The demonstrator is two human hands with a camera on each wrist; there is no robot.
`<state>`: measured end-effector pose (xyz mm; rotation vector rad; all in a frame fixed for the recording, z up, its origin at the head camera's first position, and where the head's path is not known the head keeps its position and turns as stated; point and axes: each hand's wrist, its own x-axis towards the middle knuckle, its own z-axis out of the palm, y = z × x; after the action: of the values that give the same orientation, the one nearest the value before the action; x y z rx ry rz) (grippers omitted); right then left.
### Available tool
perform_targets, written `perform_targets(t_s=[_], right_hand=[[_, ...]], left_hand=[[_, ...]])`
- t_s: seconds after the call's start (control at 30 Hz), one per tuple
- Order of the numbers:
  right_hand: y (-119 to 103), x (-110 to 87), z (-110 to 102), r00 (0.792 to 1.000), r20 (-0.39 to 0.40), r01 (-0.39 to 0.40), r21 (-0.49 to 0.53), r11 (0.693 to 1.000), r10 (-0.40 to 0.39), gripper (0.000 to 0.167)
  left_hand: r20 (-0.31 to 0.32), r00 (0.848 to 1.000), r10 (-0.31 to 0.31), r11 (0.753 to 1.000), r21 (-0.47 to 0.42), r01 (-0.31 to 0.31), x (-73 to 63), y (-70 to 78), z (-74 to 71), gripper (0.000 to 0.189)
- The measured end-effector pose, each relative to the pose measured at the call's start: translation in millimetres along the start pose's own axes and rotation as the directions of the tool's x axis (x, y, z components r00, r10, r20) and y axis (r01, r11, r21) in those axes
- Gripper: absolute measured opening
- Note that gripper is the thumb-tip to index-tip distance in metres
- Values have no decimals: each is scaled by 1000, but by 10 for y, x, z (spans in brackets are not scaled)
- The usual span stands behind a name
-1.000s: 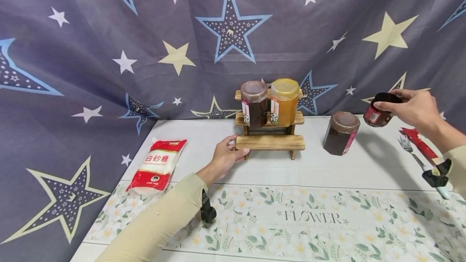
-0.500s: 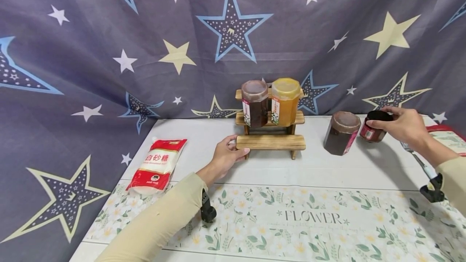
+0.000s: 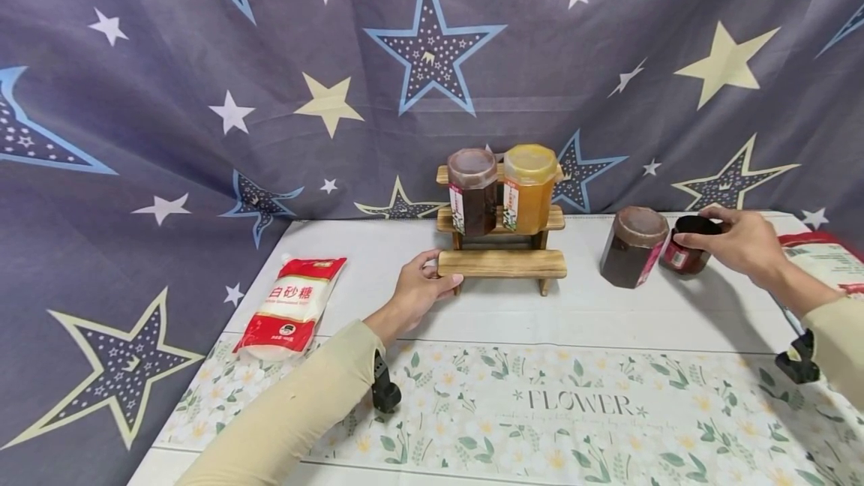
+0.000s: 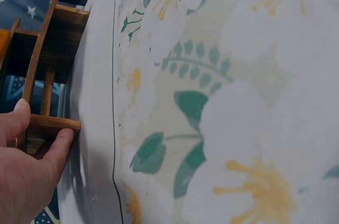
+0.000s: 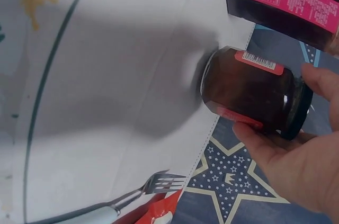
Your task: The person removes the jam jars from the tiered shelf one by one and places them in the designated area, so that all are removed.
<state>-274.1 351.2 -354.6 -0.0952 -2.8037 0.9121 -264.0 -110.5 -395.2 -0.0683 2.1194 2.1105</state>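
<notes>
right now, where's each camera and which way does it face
Head: on the head, facing forward and down over the wooden rack; left hand, right hand and both sleeves show.
Left wrist: on that wrist, facing the rack's end and flowered cloth; the left hand shows at left.
Right wrist: on that wrist, facing a small dark-lidded jar and fork; the right hand holds the jar.
Head and right wrist share that jar and the bigger jar beside it.
</notes>
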Motion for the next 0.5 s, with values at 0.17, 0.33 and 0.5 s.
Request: perform_targets(t_s=[0.17, 0.33, 0.5], right_hand=[[4, -13, 26, 1000, 1, 17, -7, 1000, -17, 68], [7, -21, 25, 1000, 7, 11, -3, 1000, -11, 69], [14, -33, 14, 999, 42, -16, 19, 1000, 15, 74]], left_hand=[[6, 1000, 2, 1000, 4, -2, -7, -3, -4, 62], [17, 1000, 1, 1000, 1, -1, 6, -20, -20, 63], [30, 1000, 1, 1000, -4, -1, 10, -26, -22, 66]])
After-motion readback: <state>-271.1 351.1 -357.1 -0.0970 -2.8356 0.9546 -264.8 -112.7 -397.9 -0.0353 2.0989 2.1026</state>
